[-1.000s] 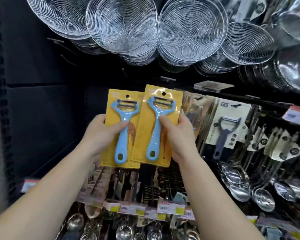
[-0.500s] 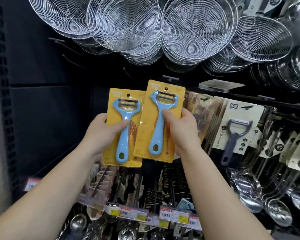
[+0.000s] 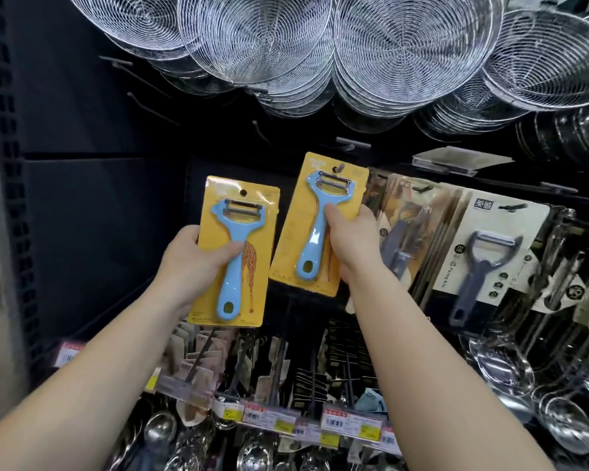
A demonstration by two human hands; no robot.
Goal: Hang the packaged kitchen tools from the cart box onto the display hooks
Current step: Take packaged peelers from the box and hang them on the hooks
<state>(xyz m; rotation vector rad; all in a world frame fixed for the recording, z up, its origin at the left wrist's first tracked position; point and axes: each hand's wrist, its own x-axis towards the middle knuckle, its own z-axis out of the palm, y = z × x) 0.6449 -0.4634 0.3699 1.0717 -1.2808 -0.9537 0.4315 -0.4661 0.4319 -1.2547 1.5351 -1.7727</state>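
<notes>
Two blue peelers on yellow cards, one in each hand, held up in front of a black display wall. The left hand (image 3: 193, 263) grips the left pack (image 3: 234, 251) from the side — thumb across the peeler handle, fingers curled behind the card. That pack sits lower and stands pretty much upright, its hang hole free.

The right hand (image 3: 352, 244) grips the right pack (image 3: 322, 224) the same way, thumb on the front. This one is higher and tilted a bit to the right, and a hook (image 3: 339, 168) tip shows right at its hang hole. Can't tell whether the card is fully on or just at the tip.

The two packs are side by side with a narrow gap between them. Just right of them hang grey peelers (image 3: 490, 256) on white cards. Wire skimmers (image 3: 398, 49) hang in a row above, ladles (image 3: 504, 365) down at the lower right, and price tags (image 3: 351, 424) run along the rail below.
</notes>
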